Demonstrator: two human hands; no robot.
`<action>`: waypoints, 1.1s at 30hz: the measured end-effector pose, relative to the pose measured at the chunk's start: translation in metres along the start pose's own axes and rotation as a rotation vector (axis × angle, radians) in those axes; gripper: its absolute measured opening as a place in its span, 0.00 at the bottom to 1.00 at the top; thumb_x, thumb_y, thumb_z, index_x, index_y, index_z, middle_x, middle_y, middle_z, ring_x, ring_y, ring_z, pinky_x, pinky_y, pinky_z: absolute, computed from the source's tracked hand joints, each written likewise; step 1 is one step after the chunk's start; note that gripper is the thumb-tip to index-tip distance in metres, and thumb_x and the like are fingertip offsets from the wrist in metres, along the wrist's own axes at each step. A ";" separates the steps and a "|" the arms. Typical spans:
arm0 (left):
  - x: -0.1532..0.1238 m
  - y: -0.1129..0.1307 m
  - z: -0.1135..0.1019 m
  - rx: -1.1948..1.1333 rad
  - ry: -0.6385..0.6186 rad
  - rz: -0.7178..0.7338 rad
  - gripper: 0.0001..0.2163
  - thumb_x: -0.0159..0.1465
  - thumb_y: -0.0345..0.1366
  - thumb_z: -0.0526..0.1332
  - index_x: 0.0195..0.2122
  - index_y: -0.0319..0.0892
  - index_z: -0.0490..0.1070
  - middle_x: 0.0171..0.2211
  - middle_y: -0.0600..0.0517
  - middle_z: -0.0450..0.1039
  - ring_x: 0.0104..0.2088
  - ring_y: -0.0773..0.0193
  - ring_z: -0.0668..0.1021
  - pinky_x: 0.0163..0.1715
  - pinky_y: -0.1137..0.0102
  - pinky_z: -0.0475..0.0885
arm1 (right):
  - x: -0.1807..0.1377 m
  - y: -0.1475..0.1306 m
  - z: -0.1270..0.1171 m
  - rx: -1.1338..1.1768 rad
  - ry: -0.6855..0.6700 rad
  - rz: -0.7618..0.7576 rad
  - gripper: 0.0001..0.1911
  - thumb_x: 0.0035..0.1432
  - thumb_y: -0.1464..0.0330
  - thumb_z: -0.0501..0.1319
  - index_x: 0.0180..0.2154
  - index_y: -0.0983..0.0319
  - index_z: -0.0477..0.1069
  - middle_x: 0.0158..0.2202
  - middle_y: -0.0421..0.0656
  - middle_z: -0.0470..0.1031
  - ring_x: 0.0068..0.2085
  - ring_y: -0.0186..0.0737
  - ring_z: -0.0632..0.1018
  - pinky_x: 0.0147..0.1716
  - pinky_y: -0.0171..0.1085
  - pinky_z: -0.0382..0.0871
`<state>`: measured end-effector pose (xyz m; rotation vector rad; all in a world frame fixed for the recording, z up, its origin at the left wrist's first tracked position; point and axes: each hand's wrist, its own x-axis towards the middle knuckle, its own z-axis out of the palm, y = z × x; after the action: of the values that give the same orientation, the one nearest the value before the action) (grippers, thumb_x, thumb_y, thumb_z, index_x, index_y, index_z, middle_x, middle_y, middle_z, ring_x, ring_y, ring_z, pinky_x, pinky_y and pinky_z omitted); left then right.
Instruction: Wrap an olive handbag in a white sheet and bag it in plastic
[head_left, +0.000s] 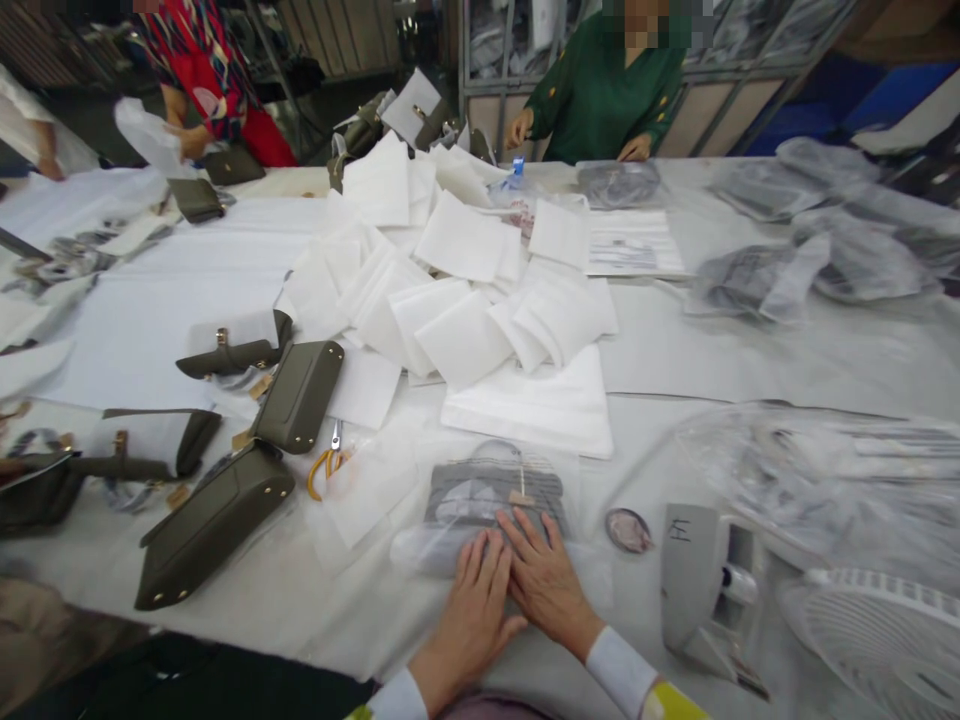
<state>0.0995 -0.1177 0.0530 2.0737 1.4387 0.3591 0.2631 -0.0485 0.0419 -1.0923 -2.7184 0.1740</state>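
Both my hands lie flat, fingers stretched, on a grey handbag sealed in a clear plastic bag point(491, 485) at the near edge of the white table point(750, 350). My left hand point(471, 610) presses the bag's near end. My right hand point(546, 580) lies beside it, the two touching at the fingers. Neither hand holds anything. A small tag shows on the handbag's front.
Olive handbags point(214, 520) and yellow-handled scissors point(328, 462) lie to the left. A heap of white dust bags point(465, 280) fills the middle. A small fan point(862, 620) and a round disc point(628, 530) sit right. Two other people work at the far side, another at far left.
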 end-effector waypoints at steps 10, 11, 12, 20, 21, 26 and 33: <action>-0.007 -0.008 0.029 0.422 0.114 0.046 0.43 0.56 0.54 0.65 0.67 0.56 0.43 0.70 0.34 0.35 0.66 0.35 0.56 0.56 0.42 0.65 | -0.082 0.042 -0.002 0.070 0.073 0.300 0.34 0.62 0.57 0.58 0.65 0.62 0.53 0.63 0.52 0.64 0.62 0.50 0.66 0.59 0.52 0.63; -0.008 -0.007 0.029 0.431 0.132 0.051 0.43 0.56 0.55 0.65 0.67 0.56 0.44 0.70 0.34 0.36 0.66 0.35 0.56 0.56 0.42 0.65 | -0.101 0.042 -0.009 0.119 0.098 0.365 0.32 0.62 0.57 0.58 0.64 0.59 0.56 0.61 0.49 0.67 0.60 0.48 0.68 0.58 0.50 0.65; -0.008 -0.006 0.030 0.435 0.148 0.058 0.42 0.56 0.55 0.65 0.67 0.56 0.45 0.70 0.34 0.36 0.66 0.35 0.56 0.56 0.43 0.65 | -0.122 0.042 -0.018 0.154 0.130 0.428 0.28 0.62 0.58 0.58 0.62 0.55 0.59 0.59 0.45 0.70 0.58 0.46 0.71 0.57 0.47 0.66; -0.009 -0.016 0.036 0.427 0.220 0.123 0.38 0.57 0.56 0.63 0.66 0.55 0.51 0.70 0.36 0.42 0.64 0.37 0.60 0.56 0.47 0.63 | -0.236 0.061 -0.079 0.461 0.433 1.597 0.33 0.54 0.47 0.53 0.46 0.68 0.74 0.49 0.59 0.76 0.52 0.60 0.75 0.52 0.57 0.69; -0.009 -0.018 0.036 0.429 0.221 0.127 0.37 0.58 0.56 0.63 0.66 0.55 0.52 0.69 0.36 0.42 0.63 0.38 0.61 0.56 0.47 0.63 | -0.238 0.067 -0.079 0.558 0.418 1.639 0.34 0.52 0.45 0.53 0.44 0.68 0.75 0.48 0.58 0.77 0.52 0.59 0.76 0.52 0.56 0.70; -0.010 -0.020 0.031 0.442 0.219 0.154 0.34 0.59 0.53 0.63 0.64 0.55 0.56 0.68 0.36 0.47 0.63 0.40 0.61 0.56 0.49 0.63 | -0.225 0.079 -0.076 0.834 0.375 1.645 0.29 0.41 0.46 0.61 0.35 0.63 0.79 0.41 0.51 0.81 0.48 0.54 0.78 0.52 0.49 0.70; -0.009 -0.020 0.031 0.436 0.233 0.168 0.32 0.59 0.52 0.63 0.63 0.54 0.58 0.67 0.35 0.49 0.63 0.40 0.61 0.55 0.49 0.63 | -0.226 0.077 -0.073 0.888 0.440 1.698 0.29 0.34 0.47 0.65 0.31 0.63 0.80 0.41 0.52 0.80 0.47 0.56 0.78 0.49 0.49 0.71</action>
<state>0.0972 -0.1311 0.0174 2.5839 1.5913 0.3909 0.4911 -0.1475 0.0659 -2.2006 -0.5337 1.0072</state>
